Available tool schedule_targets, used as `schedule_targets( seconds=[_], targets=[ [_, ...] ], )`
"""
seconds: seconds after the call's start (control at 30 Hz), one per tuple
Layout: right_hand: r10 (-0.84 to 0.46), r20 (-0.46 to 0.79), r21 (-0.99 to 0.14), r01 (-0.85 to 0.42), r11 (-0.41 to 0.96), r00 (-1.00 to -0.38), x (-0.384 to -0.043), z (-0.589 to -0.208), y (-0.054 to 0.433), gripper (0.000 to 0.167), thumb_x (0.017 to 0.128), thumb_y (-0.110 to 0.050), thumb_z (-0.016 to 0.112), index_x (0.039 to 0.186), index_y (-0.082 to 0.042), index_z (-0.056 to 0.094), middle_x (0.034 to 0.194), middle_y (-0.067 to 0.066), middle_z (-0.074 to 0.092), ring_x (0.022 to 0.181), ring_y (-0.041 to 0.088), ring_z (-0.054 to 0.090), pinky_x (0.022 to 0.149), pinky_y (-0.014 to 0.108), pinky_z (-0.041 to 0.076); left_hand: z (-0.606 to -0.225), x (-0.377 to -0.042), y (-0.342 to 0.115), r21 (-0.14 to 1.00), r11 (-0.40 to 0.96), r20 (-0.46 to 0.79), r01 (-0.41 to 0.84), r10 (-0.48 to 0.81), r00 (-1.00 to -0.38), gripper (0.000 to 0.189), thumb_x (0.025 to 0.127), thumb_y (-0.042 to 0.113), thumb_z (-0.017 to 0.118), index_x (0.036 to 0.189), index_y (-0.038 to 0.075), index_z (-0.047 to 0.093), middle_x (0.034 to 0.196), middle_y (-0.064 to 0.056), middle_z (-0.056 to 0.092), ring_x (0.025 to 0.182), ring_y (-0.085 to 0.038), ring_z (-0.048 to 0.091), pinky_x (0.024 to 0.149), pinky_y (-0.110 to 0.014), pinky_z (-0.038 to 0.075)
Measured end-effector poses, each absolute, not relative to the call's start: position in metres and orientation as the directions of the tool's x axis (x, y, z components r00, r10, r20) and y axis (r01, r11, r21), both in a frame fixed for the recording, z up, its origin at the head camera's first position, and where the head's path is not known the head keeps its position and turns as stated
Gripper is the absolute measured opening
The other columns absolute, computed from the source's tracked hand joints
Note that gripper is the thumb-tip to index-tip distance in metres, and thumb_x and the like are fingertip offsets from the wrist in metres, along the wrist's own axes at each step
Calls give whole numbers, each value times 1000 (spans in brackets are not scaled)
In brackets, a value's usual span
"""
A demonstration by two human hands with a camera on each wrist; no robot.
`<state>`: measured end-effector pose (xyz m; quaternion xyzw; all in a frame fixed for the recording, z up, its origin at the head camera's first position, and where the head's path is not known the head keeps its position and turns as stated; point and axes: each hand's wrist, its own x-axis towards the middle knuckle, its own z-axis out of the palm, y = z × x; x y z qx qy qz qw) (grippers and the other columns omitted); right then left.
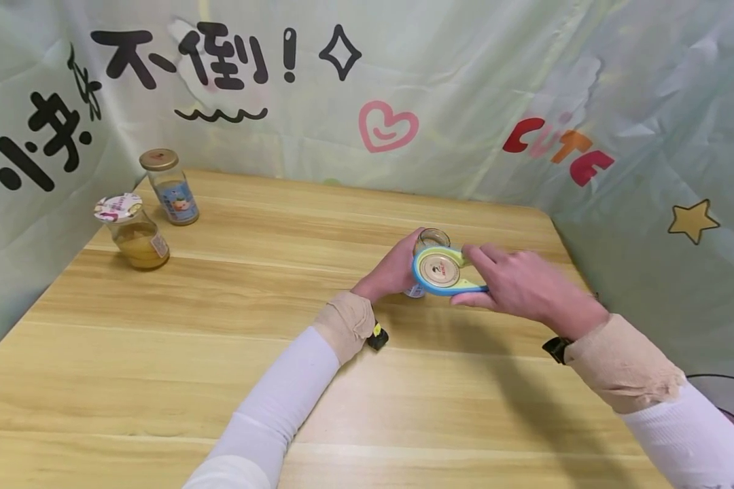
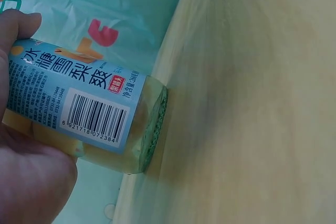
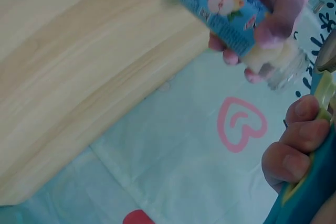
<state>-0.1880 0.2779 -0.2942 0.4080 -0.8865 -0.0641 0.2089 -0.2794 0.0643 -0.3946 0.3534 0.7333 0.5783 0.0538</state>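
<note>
A glass jar with a blue label [image 2: 79, 98] is gripped round its body by my left hand [image 1: 393, 270]. Its threaded glass mouth [image 3: 289, 69] shows bare. Whether the jar's base touches the table is unclear. My right hand [image 1: 520, 282] holds the handles of a blue and green jar opener [image 1: 449, 291], fingers curled round them in the right wrist view. A gold lid [image 1: 439, 269] sits inside the opener's loop, just in front of the jar's mouth and apart from it.
Two more jars stand at the table's far left: one with a gold lid [image 1: 174, 193], one with a patterned pink and white top [image 1: 139, 241]. A printed cloth [image 1: 318, 149] hangs behind and beside the wooden table [image 1: 159, 353].
</note>
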Motion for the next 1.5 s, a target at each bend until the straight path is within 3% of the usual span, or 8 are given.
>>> schedule_targets(
  seconds=[0.2,0.33,0.53,0.7,0.97,1.13,1.37,1.5],
  targets=[
    [-761,313,287,-707,646,-568,-178,-303,276,93,93,-85,23,118,-1,56,76,6,59,46,10,39,42,29,39,-397,-281,65,890,58,341,453,575,-744,63,88,9,81,140,4,48,131,-17,65,128,-28,62,115,-30,47],
    [-759,289,267,-712,650,-584,-170,-307,277,91,93,-84,27,119,-2,55,75,4,58,46,8,38,43,27,39,-397,-279,67,916,40,310,399,559,-769,61,90,9,79,142,5,48,129,-17,66,120,-25,66,107,-26,51],
    [-741,227,173,-722,670,-632,-163,-317,279,81,91,-78,50,122,-3,56,84,5,66,48,7,44,48,29,47,-395,-275,68,942,40,262,333,534,-804,60,88,19,82,139,12,51,118,-11,69,97,-14,68,91,-24,56],
    [-735,166,102,-730,676,-657,-162,-330,280,70,90,-66,67,122,-4,56,85,3,67,50,3,44,53,26,49,-395,-274,66,946,46,248,322,535,-807,59,87,22,82,137,15,52,114,-7,69,92,-12,68,88,-25,57],
    [-732,87,10,-734,679,-675,-162,-350,282,63,94,-65,63,118,-7,57,80,-6,58,54,0,41,53,20,41,-392,-273,64,955,31,229,296,560,-796,58,90,25,80,139,16,50,118,-9,69,95,-14,68,91,-28,57],
    [-721,38,-39,-722,691,-692,-163,-357,281,56,93,-59,69,114,-9,58,75,-11,49,56,-2,39,54,17,37,-390,-272,64,957,32,221,289,567,-793,58,91,26,79,140,17,50,120,-9,68,96,-14,68,92,-29,56],
    [-694,-62,-227,-667,709,-717,-167,-363,279,40,97,-50,68,107,-12,60,69,-16,45,57,-6,40,53,16,37,-390,-272,64,961,31,212,276,558,-802,57,90,26,80,139,18,51,124,-15,68,96,-14,68,92,-29,56],
    [-691,-112,-308,-637,707,-714,-169,-366,279,32,100,-47,65,102,-16,58,67,-16,44,54,-7,40,51,16,38,-390,-272,64,958,33,218,286,566,-795,56,90,26,79,138,18,51,120,-12,68,94,-14,68,90,-27,56]
  ],
)
